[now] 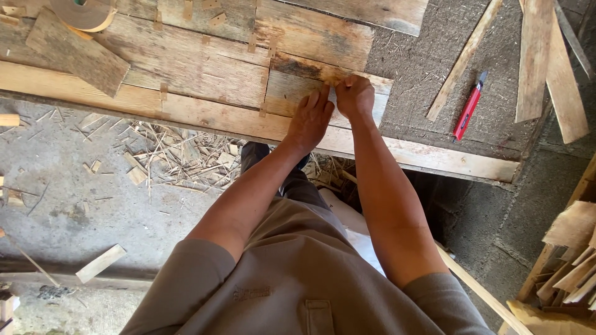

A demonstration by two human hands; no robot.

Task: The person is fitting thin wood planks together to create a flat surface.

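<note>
Both hands are up at the near edge of the counter [434, 158] now, working side by side on the patchwork of thin wood veneer sheets [205, 68] laid across it; the left hand [310, 118] lies flat with fingers stretched forward, pressing the sheet down, while the right hand [355, 96] is curled tight, fingertips pinched on a small pale strip of tape [333, 94] right at a seam between two pieces, the two hands touching each other. The sheets are weathered, streaked grey and brown, dotted with short tan tape patches [164, 91] along the joins. Over at the far left corner sits a roll of tan tape [84, 12], resting by a loose darker veneer piece [77, 53]. To the right the counter surface is bare, a coarse grey fibrous mat, and there lies a red utility knife [469, 111], well apart from the hands, between a slim wooden strip [465, 59] and a couple of broader pale slats [546, 62] near the right edge. Below the counter edge, a dusty concrete floor [62, 205] littered with splinters, straw-like shavings and offcuts, one pale wood scrap [101, 263] lying near the person's left elbow. At the right edge of view, a heap of stacked veneer pieces [574, 260]
</note>
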